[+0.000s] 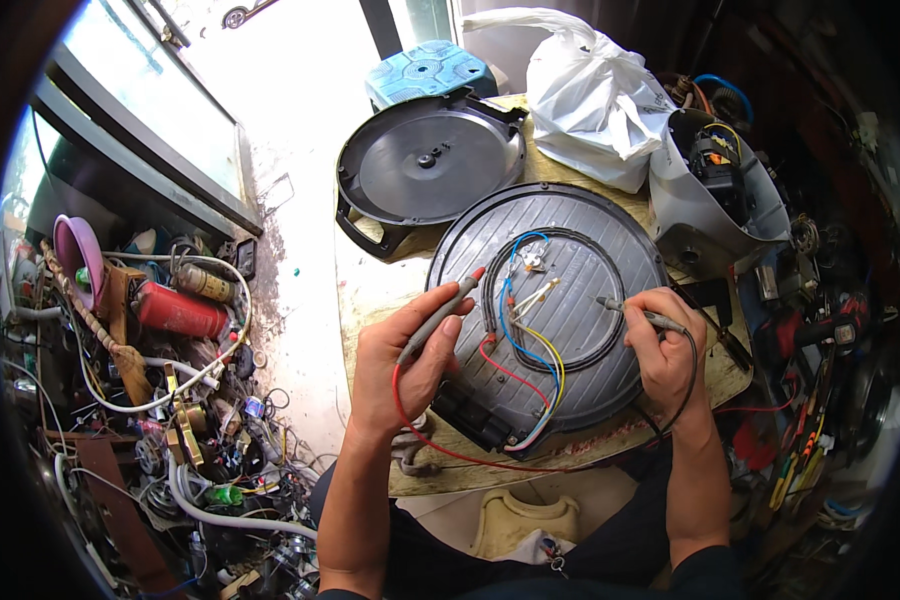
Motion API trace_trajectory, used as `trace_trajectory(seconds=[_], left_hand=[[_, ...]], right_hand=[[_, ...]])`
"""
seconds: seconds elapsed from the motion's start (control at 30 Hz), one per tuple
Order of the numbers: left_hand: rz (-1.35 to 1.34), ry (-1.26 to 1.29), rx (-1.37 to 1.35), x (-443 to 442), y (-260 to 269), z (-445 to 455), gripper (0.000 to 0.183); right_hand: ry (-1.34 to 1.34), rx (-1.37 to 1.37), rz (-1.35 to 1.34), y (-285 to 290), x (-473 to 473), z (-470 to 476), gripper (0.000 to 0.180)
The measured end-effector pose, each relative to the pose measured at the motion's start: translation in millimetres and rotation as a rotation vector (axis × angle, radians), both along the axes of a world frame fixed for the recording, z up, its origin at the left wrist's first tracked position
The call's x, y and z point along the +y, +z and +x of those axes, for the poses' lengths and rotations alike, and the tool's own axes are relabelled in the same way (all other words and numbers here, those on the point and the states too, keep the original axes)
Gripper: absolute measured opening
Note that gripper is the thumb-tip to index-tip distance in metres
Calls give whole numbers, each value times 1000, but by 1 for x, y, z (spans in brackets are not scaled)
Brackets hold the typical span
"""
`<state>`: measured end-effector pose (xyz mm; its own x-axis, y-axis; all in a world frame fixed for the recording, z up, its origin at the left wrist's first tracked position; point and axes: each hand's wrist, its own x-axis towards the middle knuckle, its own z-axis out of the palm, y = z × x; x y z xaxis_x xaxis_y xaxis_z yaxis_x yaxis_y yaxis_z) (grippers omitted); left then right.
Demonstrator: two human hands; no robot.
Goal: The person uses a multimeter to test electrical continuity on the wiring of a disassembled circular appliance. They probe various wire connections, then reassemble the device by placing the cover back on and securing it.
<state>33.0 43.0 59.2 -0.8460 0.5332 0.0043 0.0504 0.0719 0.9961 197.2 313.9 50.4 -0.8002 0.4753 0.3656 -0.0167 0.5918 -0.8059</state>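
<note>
My left hand [412, 356] holds a red-and-grey test probe [439, 319] with a red lead, over the left part of a round ribbed appliance plate [450, 251]. In my right hand [664, 345] is a grey-and-black test probe [641, 313] with a black lead; its tip points left over the plate's ring-shaped heating element [621, 289]. Whether either tip touches anything, I cannot tell. Blue, yellow, red and white wires [544, 352] run across the plate to a black hinge part [472, 412]. A metal thermostat-like part [532, 257] sits inside the ring.
Behind the plate lie a black round cover [382, 172], a blue plastic stool [427, 71] and a white plastic bag [592, 97]. A grey housing [690, 225] stands right. A red cylinder [184, 310] and piled parts crowd the left floor; tools [802, 450] lie right.
</note>
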Motion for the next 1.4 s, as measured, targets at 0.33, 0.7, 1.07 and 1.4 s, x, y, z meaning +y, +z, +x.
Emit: trace_trajectory(seconds=[0.33, 0.7, 1.07, 1.4], left_hand=[[-150, -92, 76, -3, -3, -2, 37], [-131, -184, 104, 5, -6, -1, 42], [-218, -204, 198, 11, -8, -6, 40], [-205, -225, 294, 18, -14, -9, 37]], right_hand=[[9, -24, -9, 0, 0, 1, 5], [17, -25, -48, 0, 0, 0, 5], [16, -20, -16, 0, -1, 1, 6], [26, -22, -49, -1, 1, 2, 5]])
